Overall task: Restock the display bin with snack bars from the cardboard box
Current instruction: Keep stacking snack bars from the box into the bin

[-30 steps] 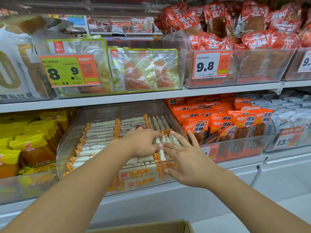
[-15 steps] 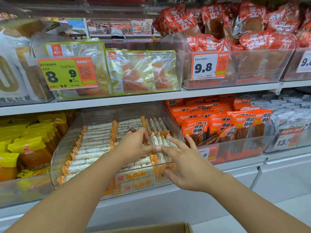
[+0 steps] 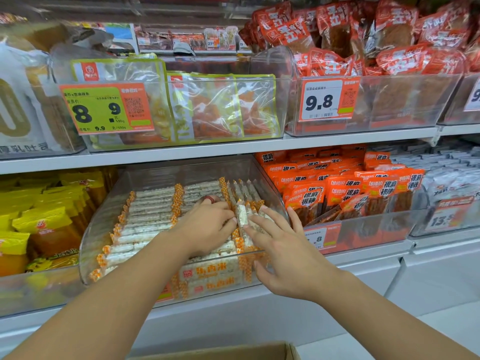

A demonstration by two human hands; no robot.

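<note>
Head view. The left hand lies palm down inside the display bin, its fingers curled loosely over the snack bars; whether they pinch a bar cannot be told. The right hand reaches over the bin's front right corner, fingers spread and nearly straight, the fingertips touching one snack bar that stands tilted between the two hands.

The bin is clear, rigid plastic with a curved left wall and a low front lip. The bars are long, narrow and pale, with a granular texture, sealed in transparent wrappers with orange checked ends; they lie in flat rows, and a few stand on edge at the right.

The bin sits on a white shelf. Just beside it on the right is a bin of orange packets; on the left are yellow packets. The shelf above carries clear bags, red packets and price tags.

The flap of the cardboard box shows at the lower edge, below the forearms.
</note>
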